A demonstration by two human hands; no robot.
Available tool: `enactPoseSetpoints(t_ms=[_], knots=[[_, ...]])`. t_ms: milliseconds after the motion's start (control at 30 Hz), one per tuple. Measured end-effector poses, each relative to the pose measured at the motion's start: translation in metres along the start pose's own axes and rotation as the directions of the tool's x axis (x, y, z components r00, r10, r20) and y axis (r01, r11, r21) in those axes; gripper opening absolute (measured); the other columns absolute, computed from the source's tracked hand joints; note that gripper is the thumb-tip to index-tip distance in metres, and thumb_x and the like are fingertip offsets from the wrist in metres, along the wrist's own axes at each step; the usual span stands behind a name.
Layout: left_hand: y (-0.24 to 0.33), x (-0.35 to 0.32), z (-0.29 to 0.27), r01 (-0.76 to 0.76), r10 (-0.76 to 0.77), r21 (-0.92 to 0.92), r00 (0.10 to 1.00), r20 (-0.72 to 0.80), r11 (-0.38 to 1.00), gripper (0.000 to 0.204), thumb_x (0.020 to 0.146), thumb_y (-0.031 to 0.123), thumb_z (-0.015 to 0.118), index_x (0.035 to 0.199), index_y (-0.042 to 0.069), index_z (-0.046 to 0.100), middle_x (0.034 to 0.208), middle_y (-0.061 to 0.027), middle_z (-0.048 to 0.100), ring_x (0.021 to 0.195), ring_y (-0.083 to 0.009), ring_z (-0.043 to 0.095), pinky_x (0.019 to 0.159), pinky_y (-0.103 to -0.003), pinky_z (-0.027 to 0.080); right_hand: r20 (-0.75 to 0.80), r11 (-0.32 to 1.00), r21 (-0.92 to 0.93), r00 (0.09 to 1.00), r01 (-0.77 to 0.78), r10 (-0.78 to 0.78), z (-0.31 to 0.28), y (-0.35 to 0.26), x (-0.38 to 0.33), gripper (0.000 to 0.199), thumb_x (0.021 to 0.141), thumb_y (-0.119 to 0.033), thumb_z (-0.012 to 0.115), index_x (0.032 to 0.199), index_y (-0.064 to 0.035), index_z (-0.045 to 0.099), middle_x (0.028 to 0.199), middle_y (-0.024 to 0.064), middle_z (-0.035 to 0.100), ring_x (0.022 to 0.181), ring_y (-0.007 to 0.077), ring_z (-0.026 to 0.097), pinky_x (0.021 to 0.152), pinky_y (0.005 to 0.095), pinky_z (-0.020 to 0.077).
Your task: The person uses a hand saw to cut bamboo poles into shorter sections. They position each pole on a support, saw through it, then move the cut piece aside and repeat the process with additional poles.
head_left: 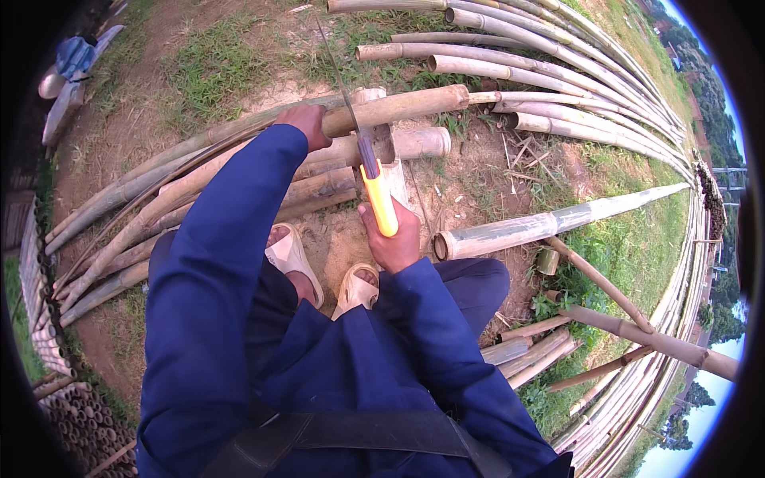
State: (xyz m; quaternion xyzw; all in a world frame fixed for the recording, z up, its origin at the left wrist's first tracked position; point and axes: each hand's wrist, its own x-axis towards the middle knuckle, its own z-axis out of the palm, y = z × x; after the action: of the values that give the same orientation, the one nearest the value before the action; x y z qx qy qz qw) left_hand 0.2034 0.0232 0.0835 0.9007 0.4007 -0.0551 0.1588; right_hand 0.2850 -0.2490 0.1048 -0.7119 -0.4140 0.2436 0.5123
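Observation:
My right hand (396, 241) is closed around the yellow handle of a handsaw (380, 197). Its narrow blade points away from me and crosses a bamboo pole (418, 104); how deep it sits in the pole cannot be made out. Left of the blade, my left hand (306, 125) grips the same pole from above, fingers wrapped round it. Under the pole lies a thicker piece of bamboo (422, 143), beside an upright notched wooden support (384, 147). More bamboo poles (319, 188) run off to the left below my left arm.
Long bamboo poles (550, 72) lie fanned out at the far right. One thick pole (558, 223) stretches right from near my right knee. Crossed bamboo props (637, 338) stand at the lower right. A stack of cut bamboo (84, 426) fills the lower left. My sandalled feet are below the support.

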Motion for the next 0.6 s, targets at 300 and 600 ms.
enactPoseSetpoints(t_ms=[300, 600], knots=[[-0.01, -0.003, 0.006, 0.091, -0.092, -0.025, 0.995, -0.05, 0.996, 0.039, 0.076, 0.028, 0.079, 0.104, 0.002, 0.073, 0.104, -0.0227, 0.073, 0.105, -0.0396, 0.07, 0.096, -0.05, 0.055, -0.004, 0.997, -0.064, 0.999, -0.034, 0.034, -0.044, -0.013, -0.105, 0.025, 0.09, -0.001, 0.075, 0.113, 0.005, 0.072, 0.081, 0.0104, 0.071, 0.071, 0.0125, 0.068, 0.071, 0.0287, 0.0543], [-0.021, 0.016, 0.004, 0.026, -0.023, 0.026, 0.995, -0.093, 0.999, 0.039, 0.074, 0.027, 0.078, 0.103, 0.002, 0.072, 0.103, -0.023, 0.074, 0.102, -0.0392, 0.072, 0.091, -0.048, 0.057, 0.035, 0.995, 0.029, 0.994, -0.1, 0.099, -0.021, -0.009, -0.056, 0.015, 0.093, -0.006, 0.072, 0.105, 0.0035, 0.07, 0.072, 0.0115, 0.068, 0.062, 0.0156, 0.064, 0.063, 0.0313, 0.0521]])
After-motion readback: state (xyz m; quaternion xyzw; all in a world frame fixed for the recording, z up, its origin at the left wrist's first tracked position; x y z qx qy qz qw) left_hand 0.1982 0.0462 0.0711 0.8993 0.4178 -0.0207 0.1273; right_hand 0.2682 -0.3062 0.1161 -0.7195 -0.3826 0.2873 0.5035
